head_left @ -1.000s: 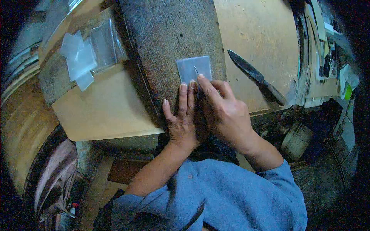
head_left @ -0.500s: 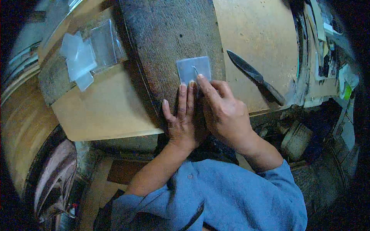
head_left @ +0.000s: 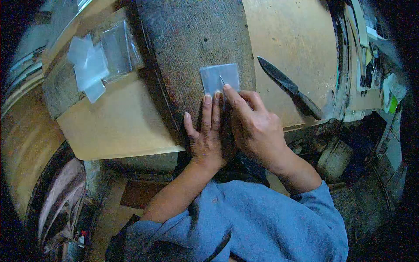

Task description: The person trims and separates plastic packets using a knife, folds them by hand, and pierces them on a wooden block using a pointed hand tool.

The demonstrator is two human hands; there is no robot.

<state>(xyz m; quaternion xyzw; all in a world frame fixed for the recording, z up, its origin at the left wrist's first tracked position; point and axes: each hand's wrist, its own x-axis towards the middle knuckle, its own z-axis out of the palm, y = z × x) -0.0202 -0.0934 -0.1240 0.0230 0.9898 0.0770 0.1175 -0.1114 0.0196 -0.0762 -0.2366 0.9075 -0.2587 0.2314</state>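
Observation:
A small pale, translucent square sheet (head_left: 214, 74) lies on a dark, textured board (head_left: 187, 35). My left hand (head_left: 208, 135) rests flat with its fingers spread, two fingertips pressing on the sheet's lower edge. Pinched in my right hand (head_left: 255, 124) is a thin pointed metal tool (head_left: 221, 80), whose tip touches or hovers just over the middle of the sheet. The tool's handle is hidden by my fingers.
To the right of the board lies a knife (head_left: 283, 83), blade pointing up and left. Several clear plastic pieces (head_left: 91, 65) lie at the left. Strips and clutter (head_left: 366, 52) line the far right edge. A round container (head_left: 335, 159) stands below the table at right.
The tip of the thin tool has shifted very slightly on the sheet. Both hands otherwise keep the same position.

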